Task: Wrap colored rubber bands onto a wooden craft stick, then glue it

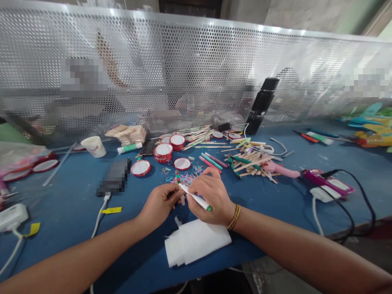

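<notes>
My left hand [160, 203] pinches a small flat stick [177, 176] with red and green colouring on its upper part. In my right hand [210, 196] is a white felt-tip marker [199, 201] with a green end, its tip side pointing at the stick. Whether the tip touches the stick I cannot tell. Just beyond both hands lies a pile of small coloured rubber bands [186, 178]. Folded white paper [199, 241] rests on the blue table right below my right hand.
Red-rimmed round tins [163, 152], coloured pens [211, 162] and a heap of wooden sticks [249, 163] lie behind my hands. A phone [114, 177] and paper cup [94, 147] are left. A black bottle [262, 107], pink glue gun [281, 168] and cables are right. Perforated metal panel [196, 61] borders the back.
</notes>
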Motion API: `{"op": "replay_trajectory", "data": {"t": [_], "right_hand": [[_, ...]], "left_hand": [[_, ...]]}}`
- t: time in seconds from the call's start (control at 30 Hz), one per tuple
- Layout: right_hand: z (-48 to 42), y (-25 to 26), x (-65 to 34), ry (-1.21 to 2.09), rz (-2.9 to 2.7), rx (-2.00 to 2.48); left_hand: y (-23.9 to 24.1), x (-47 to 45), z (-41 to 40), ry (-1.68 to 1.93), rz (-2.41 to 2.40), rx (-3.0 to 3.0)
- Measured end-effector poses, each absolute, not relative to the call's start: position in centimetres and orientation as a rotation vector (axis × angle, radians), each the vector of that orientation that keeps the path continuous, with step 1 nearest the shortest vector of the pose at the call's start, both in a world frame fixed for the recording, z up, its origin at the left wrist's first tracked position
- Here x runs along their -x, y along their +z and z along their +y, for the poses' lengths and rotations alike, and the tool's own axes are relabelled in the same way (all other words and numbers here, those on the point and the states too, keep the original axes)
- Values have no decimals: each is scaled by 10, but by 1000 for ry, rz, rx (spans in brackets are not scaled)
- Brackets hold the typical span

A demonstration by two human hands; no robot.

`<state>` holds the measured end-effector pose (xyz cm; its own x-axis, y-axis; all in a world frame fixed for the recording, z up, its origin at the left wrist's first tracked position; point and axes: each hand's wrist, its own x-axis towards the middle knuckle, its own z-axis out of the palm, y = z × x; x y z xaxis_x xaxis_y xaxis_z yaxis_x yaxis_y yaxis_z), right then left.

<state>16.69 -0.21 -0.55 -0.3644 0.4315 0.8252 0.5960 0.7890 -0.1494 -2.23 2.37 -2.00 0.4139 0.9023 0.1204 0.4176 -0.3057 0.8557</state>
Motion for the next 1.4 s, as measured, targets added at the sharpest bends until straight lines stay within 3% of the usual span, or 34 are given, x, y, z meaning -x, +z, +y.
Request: {"op": "replay_trajectory", "data": {"t": [1.4], "right_hand": [[-2,-6,-166,-191,-1990,785]], "left_hand": [[-18,22,22,817,1092,-1902]]}}
